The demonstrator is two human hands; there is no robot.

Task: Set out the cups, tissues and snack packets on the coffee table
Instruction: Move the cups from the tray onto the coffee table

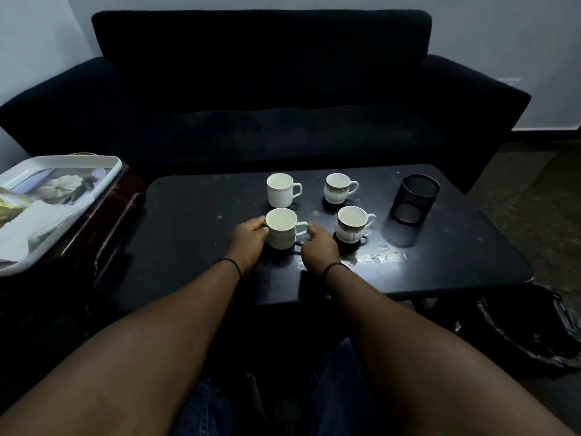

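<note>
Several white cups stand upright in a square on the black coffee table [188, 247]. The near-left plain cup [281, 229] sits between my hands. My left hand [246, 242] grips its left side with curled fingers. My right hand [319, 248] pinches its handle from the right. A second plain cup [279, 190] stands behind it. Two patterned cups stand to the right, one far [338, 187] and one near [352, 224]. On the left, a white tray [103, 171] holds a snack packet [12, 206] and white tissues [34, 228].
A black mesh holder [415, 198] stands on the table's right part, beside the patterned cups. A dark sofa [267, 105] runs behind the table. The tray rests on a dark wooden side table [103, 228]. A black bin bag [528, 335] lies on the floor at right.
</note>
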